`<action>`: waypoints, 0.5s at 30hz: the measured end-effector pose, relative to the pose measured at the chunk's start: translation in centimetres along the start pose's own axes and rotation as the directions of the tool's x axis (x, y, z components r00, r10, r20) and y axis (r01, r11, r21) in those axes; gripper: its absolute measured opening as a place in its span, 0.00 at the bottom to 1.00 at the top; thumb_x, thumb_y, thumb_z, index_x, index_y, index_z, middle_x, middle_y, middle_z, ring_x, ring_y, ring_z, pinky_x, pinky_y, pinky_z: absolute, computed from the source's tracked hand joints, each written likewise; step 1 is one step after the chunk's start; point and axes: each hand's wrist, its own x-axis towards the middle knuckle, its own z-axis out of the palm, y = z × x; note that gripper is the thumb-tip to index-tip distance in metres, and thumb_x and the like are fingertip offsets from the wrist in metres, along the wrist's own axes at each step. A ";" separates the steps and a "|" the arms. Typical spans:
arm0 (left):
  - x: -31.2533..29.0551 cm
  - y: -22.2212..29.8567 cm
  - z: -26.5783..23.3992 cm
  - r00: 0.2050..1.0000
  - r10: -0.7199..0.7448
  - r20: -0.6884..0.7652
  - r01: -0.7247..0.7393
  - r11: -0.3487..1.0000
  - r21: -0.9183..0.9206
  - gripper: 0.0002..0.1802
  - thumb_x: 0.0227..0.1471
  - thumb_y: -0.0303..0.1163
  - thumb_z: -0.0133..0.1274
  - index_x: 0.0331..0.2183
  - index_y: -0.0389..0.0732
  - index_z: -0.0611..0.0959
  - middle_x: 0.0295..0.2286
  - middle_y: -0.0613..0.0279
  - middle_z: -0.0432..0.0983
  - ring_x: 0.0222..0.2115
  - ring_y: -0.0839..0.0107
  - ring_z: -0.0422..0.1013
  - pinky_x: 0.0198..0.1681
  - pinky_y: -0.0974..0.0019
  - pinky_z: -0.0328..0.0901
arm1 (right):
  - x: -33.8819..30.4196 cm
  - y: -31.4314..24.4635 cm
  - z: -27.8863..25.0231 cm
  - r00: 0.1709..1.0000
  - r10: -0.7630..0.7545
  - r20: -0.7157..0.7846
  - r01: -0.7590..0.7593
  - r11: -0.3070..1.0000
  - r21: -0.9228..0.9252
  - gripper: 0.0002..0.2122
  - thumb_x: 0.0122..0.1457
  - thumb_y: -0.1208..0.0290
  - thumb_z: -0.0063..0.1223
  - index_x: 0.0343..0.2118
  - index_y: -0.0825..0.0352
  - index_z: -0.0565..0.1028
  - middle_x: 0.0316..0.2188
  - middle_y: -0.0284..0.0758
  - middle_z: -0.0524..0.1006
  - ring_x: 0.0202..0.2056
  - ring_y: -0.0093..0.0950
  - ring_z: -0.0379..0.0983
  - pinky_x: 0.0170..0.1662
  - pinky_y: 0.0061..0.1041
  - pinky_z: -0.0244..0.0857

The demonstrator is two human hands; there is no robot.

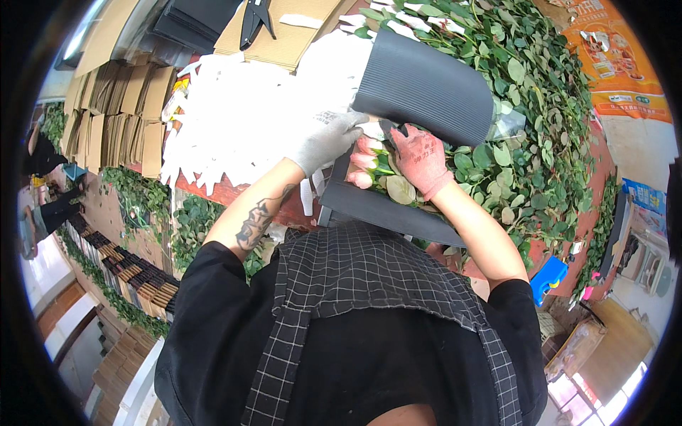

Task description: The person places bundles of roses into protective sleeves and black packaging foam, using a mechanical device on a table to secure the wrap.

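My left hand (321, 142), in a pale grey glove, has its fingers pinched at a small white sleeve-like piece (373, 130). At the other end of that piece, my right hand (424, 162), in a pink-red glove with dark fingertips, is closed; what its fingers grip is hidden. Just below and between the hands lie several pink roses (361, 163) with green leaves, heads toward the left. They rest within a dark frame or stand (391, 211) close to my body. Beyond my right hand, a dark ribbed sheet (426, 84) curves over the work area.
White sleeve-like pieces (231, 113) lie heaped at the left, beside stacked cardboard (117, 106). Leafy stems (529, 85) cover the table's right side. Black-handled cutters (254, 23) lie on cardboard at the far edge. A blue tool-like object (549, 278) sits at right.
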 end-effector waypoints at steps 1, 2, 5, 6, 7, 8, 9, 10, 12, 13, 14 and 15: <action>0.2 0.0 0.1 0.999 0.020 0.026 -0.023 0.994 0.106 0.12 0.49 0.30 0.49 0.37 0.37 0.78 0.31 0.51 0.75 0.34 0.57 0.72 0.38 0.63 0.65 | -0.1 0.2 0.4 1.000 0.000 -0.027 0.000 1.000 0.006 0.16 0.50 0.72 0.44 0.44 0.61 0.72 0.33 0.42 0.74 0.32 0.36 0.74 0.33 0.33 0.68; 0.6 -0.4 0.2 0.999 0.027 0.032 -0.030 0.994 0.104 0.12 0.49 0.30 0.49 0.37 0.37 0.78 0.31 0.51 0.75 0.34 0.57 0.72 0.38 0.63 0.65 | -0.1 0.3 0.7 0.999 0.001 -0.055 0.000 1.000 0.010 0.16 0.50 0.72 0.43 0.44 0.62 0.72 0.33 0.42 0.75 0.32 0.37 0.74 0.33 0.33 0.68; 1.2 -2.0 0.9 0.993 0.041 0.108 -0.052 0.994 0.101 0.10 0.49 0.30 0.49 0.35 0.37 0.79 0.30 0.52 0.76 0.33 0.58 0.72 0.38 0.63 0.65 | -0.1 0.5 1.0 0.998 0.058 -0.012 -0.058 0.998 0.005 0.16 0.51 0.73 0.42 0.44 0.65 0.71 0.31 0.42 0.75 0.30 0.37 0.75 0.32 0.33 0.68; 1.2 -2.4 1.1 0.996 0.035 0.079 -0.039 0.998 0.049 0.09 0.49 0.30 0.49 0.34 0.37 0.80 0.30 0.53 0.76 0.33 0.58 0.72 0.38 0.63 0.65 | -0.1 0.6 1.1 0.997 0.077 -0.016 -0.077 0.997 0.009 0.16 0.51 0.73 0.42 0.44 0.65 0.71 0.31 0.42 0.75 0.30 0.37 0.75 0.32 0.33 0.68; 1.2 -2.8 1.2 0.998 0.028 0.052 -0.028 1.000 -0.003 0.09 0.49 0.30 0.50 0.33 0.38 0.80 0.30 0.53 0.76 0.32 0.58 0.72 0.37 0.63 0.65 | -0.1 0.9 1.3 0.997 0.071 -0.004 -0.071 0.997 0.023 0.17 0.50 0.72 0.45 0.44 0.65 0.70 0.32 0.42 0.75 0.31 0.37 0.74 0.34 0.33 0.68; 1.3 -2.2 0.7 0.996 0.042 0.073 -0.042 0.999 0.002 0.09 0.49 0.30 0.50 0.33 0.38 0.80 0.30 0.53 0.76 0.32 0.58 0.72 0.37 0.63 0.65 | -0.1 1.1 1.5 0.998 0.069 0.005 -0.069 0.997 0.040 0.18 0.48 0.71 0.49 0.44 0.65 0.70 0.33 0.43 0.75 0.32 0.37 0.74 0.35 0.34 0.68; 1.0 -1.0 0.0 0.998 0.018 0.058 -0.019 0.999 0.029 0.08 0.48 0.30 0.50 0.32 0.38 0.80 0.29 0.54 0.76 0.32 0.59 0.73 0.37 0.64 0.65 | -0.2 1.2 1.5 0.996 0.094 0.000 -0.094 0.995 0.044 0.18 0.48 0.71 0.49 0.44 0.65 0.70 0.33 0.43 0.75 0.32 0.37 0.74 0.35 0.34 0.68; 0.9 -0.4 -0.5 0.999 -0.006 0.042 0.003 0.998 0.056 0.08 0.48 0.30 0.50 0.31 0.38 0.80 0.28 0.55 0.76 0.31 0.60 0.73 0.36 0.64 0.65 | -0.2 1.2 1.5 0.997 0.078 0.005 -0.078 0.995 0.053 0.17 0.49 0.71 0.47 0.44 0.65 0.70 0.34 0.44 0.75 0.32 0.38 0.74 0.36 0.34 0.68; 0.6 -0.7 -1.2 1.000 0.002 0.014 -0.003 0.997 0.080 0.08 0.47 0.30 0.51 0.31 0.39 0.81 0.28 0.55 0.76 0.31 0.61 0.73 0.36 0.64 0.65 | 0.0 0.8 0.5 0.992 0.068 0.102 -0.071 0.997 0.028 0.17 0.51 0.71 0.44 0.46 0.64 0.70 0.37 0.49 0.75 0.33 0.40 0.75 0.36 0.34 0.69; 0.5 -0.9 -1.5 1.000 -0.001 -0.029 0.004 0.995 0.098 0.08 0.47 0.30 0.51 0.30 0.39 0.81 0.28 0.55 0.76 0.31 0.62 0.73 0.36 0.65 0.65 | -0.2 1.0 0.8 0.992 0.083 0.096 -0.086 0.996 0.032 0.17 0.51 0.71 0.44 0.46 0.64 0.70 0.37 0.49 0.75 0.33 0.40 0.75 0.36 0.34 0.69; 0.5 -0.9 -1.9 1.000 0.000 0.003 -0.001 0.990 0.138 0.08 0.46 0.29 0.52 0.31 0.40 0.81 0.28 0.55 0.76 0.31 0.62 0.73 0.35 0.65 0.66 | -0.5 1.1 1.2 0.999 0.025 0.023 -0.026 1.000 0.006 0.17 0.52 0.72 0.42 0.47 0.64 0.69 0.35 0.46 0.75 0.32 0.38 0.75 0.35 0.32 0.69; 0.6 -0.8 -2.2 1.000 0.009 0.017 -0.012 0.990 0.144 0.08 0.46 0.29 0.52 0.31 0.40 0.81 0.28 0.55 0.76 0.31 0.62 0.73 0.35 0.65 0.66 | -0.7 1.3 1.5 0.998 -0.035 -0.049 0.033 0.999 -0.026 0.18 0.53 0.72 0.40 0.49 0.64 0.68 0.32 0.44 0.75 0.32 0.36 0.75 0.33 0.30 0.69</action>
